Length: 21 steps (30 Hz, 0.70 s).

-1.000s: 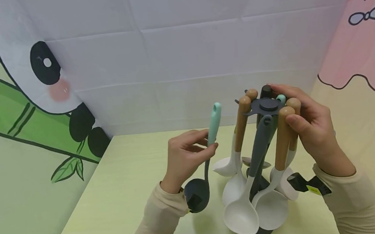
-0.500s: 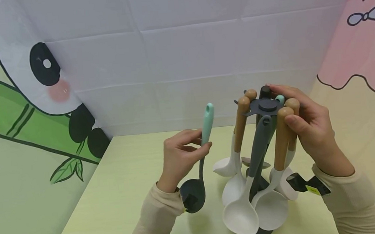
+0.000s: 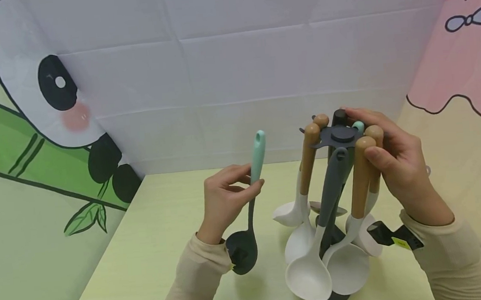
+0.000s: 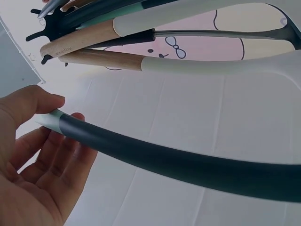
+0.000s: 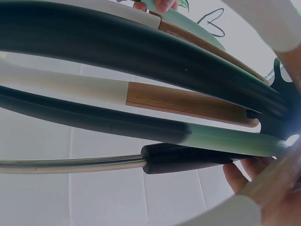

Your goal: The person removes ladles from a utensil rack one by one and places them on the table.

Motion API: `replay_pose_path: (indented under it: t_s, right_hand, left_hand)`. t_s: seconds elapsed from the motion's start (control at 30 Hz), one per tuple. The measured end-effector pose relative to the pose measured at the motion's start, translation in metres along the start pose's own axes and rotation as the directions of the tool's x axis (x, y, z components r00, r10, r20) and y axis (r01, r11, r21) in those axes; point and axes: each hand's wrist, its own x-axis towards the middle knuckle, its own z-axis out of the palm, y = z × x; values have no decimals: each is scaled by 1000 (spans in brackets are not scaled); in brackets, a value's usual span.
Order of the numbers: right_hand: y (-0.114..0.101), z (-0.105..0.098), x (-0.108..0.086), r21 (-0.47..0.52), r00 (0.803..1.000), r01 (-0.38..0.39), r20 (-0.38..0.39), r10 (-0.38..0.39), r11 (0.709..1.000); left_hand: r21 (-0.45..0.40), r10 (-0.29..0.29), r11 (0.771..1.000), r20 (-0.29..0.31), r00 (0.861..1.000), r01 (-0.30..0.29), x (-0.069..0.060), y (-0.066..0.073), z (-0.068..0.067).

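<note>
Left hand (image 3: 226, 196): fingers grasping, thumb opposed to the fingertips, pinching a ladle (image 3: 250, 217) at the lower end of its mint handle.
Ladle, one: held upright with a slight lean; mint handle above the left fingers, its hanging hole at the tip; dark stem and round dark bowl below them, the bowl raised over the desk (image 3: 179, 230) and partly masked by the left wrist.
Right hand (image 3: 403, 165): fingers grasping the upper part of a utensil rack (image 3: 343, 134), thumb against a front wooden handle (image 3: 362, 178), other fingers reaching round behind; the right wrist view shows fingertips at a black handle (image 5: 188, 158) with a metal stem.
Utensil rack, one: dark, upright, well to the right of the left fingers, its flat top at the level of the right fingers, its round base on the desk.
Hung utensils, several: a grey handle (image 3: 332, 185) just left of the right thumb; two further wooden handles (image 3: 310, 156) at the rack's far left; a second mint handle (image 3: 359, 126) close to the right fingertips; white ladle bowls (image 3: 309, 276) below the fingers.
Black device, one, with yellow label (image 3: 395, 236): at the right wrist, below the fingers.
Backdrop (image 3: 234, 65): pale and creased, beyond both hands; panda print (image 3: 58, 82) far left, pink animal print (image 3: 467, 61) far right.
</note>
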Motion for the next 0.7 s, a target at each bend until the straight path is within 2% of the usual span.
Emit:
replay_pose_path:
  t_s: [0.43,0.7]
  right_hand:
    - [1,0,0,-36,1000,3,-2,-4,999]
    - [0,0,0,-54,1000,-4,-6,4,999]
  left_hand:
    - [37,-73,997,-23,997,73,0,-12,-9]
    - [92,-79,992,-28,996,81,0,-17,-18]
